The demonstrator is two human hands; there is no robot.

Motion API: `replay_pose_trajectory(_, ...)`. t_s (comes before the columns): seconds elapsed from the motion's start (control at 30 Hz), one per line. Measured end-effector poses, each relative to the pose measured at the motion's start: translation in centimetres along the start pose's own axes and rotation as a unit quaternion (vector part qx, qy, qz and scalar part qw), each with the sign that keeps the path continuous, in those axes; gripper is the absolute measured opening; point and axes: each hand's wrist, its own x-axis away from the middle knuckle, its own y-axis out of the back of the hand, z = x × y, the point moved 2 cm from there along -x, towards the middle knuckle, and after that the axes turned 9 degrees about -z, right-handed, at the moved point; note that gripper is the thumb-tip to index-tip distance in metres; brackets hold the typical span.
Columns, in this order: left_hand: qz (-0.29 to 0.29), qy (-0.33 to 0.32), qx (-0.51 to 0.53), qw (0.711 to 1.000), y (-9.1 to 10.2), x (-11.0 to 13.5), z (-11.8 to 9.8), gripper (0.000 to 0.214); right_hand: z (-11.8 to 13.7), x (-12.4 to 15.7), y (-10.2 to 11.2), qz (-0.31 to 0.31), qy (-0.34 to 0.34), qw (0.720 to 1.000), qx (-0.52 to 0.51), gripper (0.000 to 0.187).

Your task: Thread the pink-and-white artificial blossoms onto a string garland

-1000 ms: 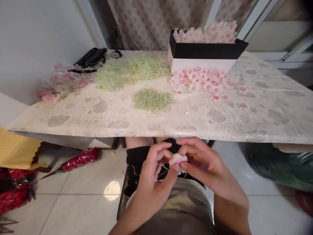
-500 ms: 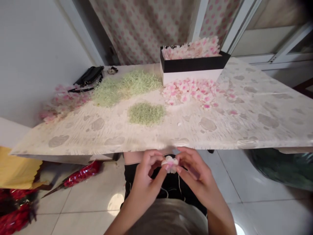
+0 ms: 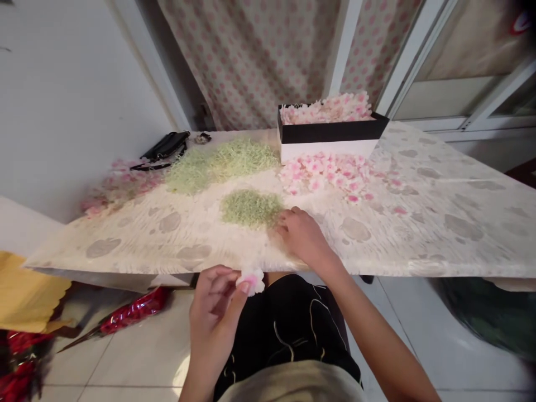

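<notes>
My left hand (image 3: pixel 218 310) is closed, pinching a white artificial flower (image 3: pixel 252 281) with a pink centre between thumb and fingers, just off the table's front edge. Out over the table, my right hand (image 3: pixel 302 231) bends its fingers down at the right edge of a small heap of fine green plastic pieces (image 3: pixel 251 207). Those fingers are curled together, and whatever is between them is hidden. Loose pink and white blossoms (image 3: pixel 326 170) lie behind the right hand, in front of a black and white box (image 3: pixel 330 134) filled with more blossoms.
Paler green heaps (image 3: pixel 221 162) lie farther back on the patterned tablecloth (image 3: pixel 138 240). Pink blossoms (image 3: pixel 121 187) and a black bag (image 3: pixel 165 146) sit at the left. A red wrapped bouquet (image 3: pixel 129 312) is on the tiled floor, near a yellow sheet (image 3: pixel 29 293).
My right hand has let go of the flower and moved forward onto the table beside the small green heap. My left hand has shifted left, still pinching the flower.
</notes>
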Motion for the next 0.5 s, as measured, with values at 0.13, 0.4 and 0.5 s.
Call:
replay_pose_trajectory(0.13,0.013,-0.002,0.015,1.0,1.1,0.0,1.2,0.02,0.2,0.4,-1.3,-0.027,-0.016,0.999,0.031,0.017)
replay_pose_trajectory(0.4,-0.002,-0.009,0.042,0.999,2.0,0.5,0.5,0.019,-0.2,0.7,0.0,-0.118,-0.029,0.987,-0.104,0.011)
replay_pose_trajectory(0.5,0.005,-0.021,0.048,0.999,1.8,0.8,0.2,0.02,-0.3,1.3,0.6,-0.122,-0.033,0.971,-0.204,0.01)
